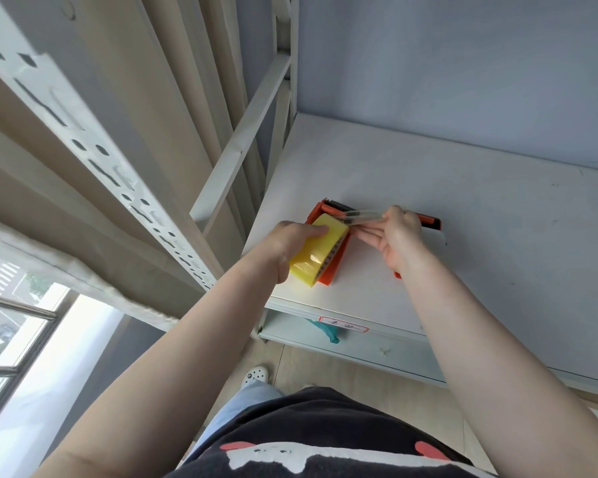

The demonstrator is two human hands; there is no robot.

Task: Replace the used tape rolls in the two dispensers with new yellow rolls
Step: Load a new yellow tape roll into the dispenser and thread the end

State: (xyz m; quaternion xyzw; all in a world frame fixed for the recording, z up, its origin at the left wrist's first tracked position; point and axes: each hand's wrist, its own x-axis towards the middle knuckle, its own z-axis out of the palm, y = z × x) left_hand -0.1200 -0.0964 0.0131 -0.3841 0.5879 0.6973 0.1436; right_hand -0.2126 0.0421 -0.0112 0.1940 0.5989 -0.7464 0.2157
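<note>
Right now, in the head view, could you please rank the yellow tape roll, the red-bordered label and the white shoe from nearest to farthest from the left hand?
1. Yellow tape roll: under the left hand, on the shelf.
2. Red-bordered label: on the shelf's front edge, below.
3. White shoe: on the floor, farthest.

Yellow roll (316, 251) sits in the orange dispenser (328, 236) (tape end drawn rightward).

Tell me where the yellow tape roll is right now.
In the head view, the yellow tape roll sits in the orange dispenser near the white shelf's front-left corner, under the left hand.
</note>
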